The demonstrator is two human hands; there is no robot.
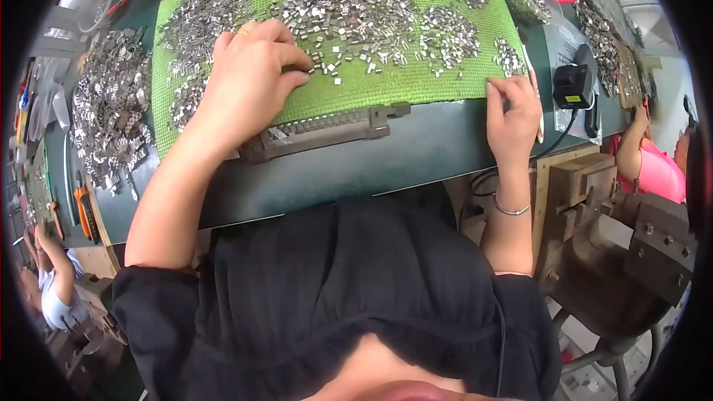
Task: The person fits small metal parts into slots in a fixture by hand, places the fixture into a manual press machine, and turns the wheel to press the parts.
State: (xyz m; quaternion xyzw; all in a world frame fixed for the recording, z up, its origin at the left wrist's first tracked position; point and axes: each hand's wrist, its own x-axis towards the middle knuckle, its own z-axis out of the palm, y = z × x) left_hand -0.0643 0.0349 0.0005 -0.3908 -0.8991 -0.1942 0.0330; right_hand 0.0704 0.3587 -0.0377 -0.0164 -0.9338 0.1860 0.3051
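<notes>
My left hand (252, 78) reaches over the green textured mat (386, 89), thumb and forefinger bent close together beside some loose metal pieces (324, 67). What lies between those fingertips is too small to make out. At the mat's front edge lies a long dark metal fixture (319, 137) with a row of small shiny parts along it. My right hand (514, 115) is at the mat's right front corner, its thumb and forefinger tips brought together. Whether they hold anything is hidden. A thin pale stick (540, 130) runs alongside this hand; I cannot tell if it is gripped.
Piles of small metal pieces (312, 0) cover the mat's far part. A heap of silvery strips (111, 104) lies left, near orange-handled pliers (85, 212). At right are a clear tub (531, 0), a black adapter (573, 85) and a heavy machine (609, 252). Other people sit at both sides.
</notes>
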